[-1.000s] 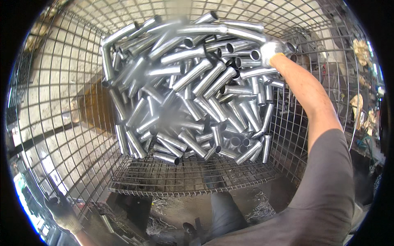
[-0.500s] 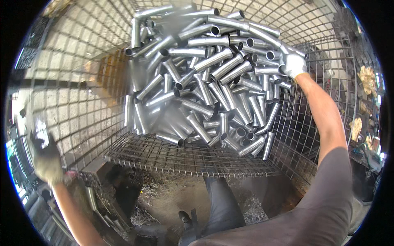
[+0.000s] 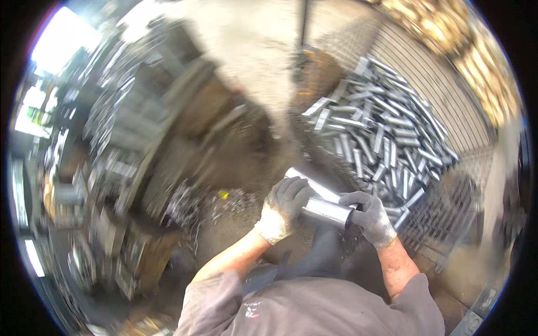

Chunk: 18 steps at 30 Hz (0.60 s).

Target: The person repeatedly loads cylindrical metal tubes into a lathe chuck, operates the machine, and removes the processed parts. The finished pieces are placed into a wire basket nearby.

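The left hand (image 3: 284, 203) grips the upper tube (image 3: 318, 186), the right hand (image 3: 369, 217) the lower tube (image 3: 328, 211), just off centre toward four o'clock; firm holds near the ends should keep the smooth metal from slipping.

A silvery tangle of metal shavings (image 3: 184, 205) lay on brown floor (image 3: 220, 232). Right of the tangle was a small yellow scrap (image 3: 224, 195).

no readable text; pale marks (image 3: 252, 309) on the grey shirt (image 3: 325, 308) are blurred.
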{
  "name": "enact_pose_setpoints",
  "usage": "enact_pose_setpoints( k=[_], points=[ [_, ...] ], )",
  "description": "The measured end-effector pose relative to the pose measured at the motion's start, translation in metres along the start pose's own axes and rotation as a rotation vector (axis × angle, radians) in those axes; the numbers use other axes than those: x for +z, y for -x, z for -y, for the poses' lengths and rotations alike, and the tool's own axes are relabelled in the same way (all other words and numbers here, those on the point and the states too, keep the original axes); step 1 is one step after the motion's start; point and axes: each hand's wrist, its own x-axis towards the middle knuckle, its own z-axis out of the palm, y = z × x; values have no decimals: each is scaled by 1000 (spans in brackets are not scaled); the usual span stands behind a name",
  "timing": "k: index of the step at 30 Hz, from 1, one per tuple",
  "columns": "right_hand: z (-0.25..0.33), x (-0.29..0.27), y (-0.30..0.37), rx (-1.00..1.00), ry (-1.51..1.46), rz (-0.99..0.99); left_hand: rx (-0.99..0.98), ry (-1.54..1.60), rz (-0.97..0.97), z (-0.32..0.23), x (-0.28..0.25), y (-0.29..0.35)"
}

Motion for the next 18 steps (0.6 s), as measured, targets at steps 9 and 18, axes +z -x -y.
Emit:
enact_pose_setpoints(
  k=[9,18],
  points=[
    [113,317,98,-136,-326,511,-1225,170,-664,-29,-274,425],
    [212,598,96,-533,188,1006,-961,398,-1422,70,-432,637]
  ],
)
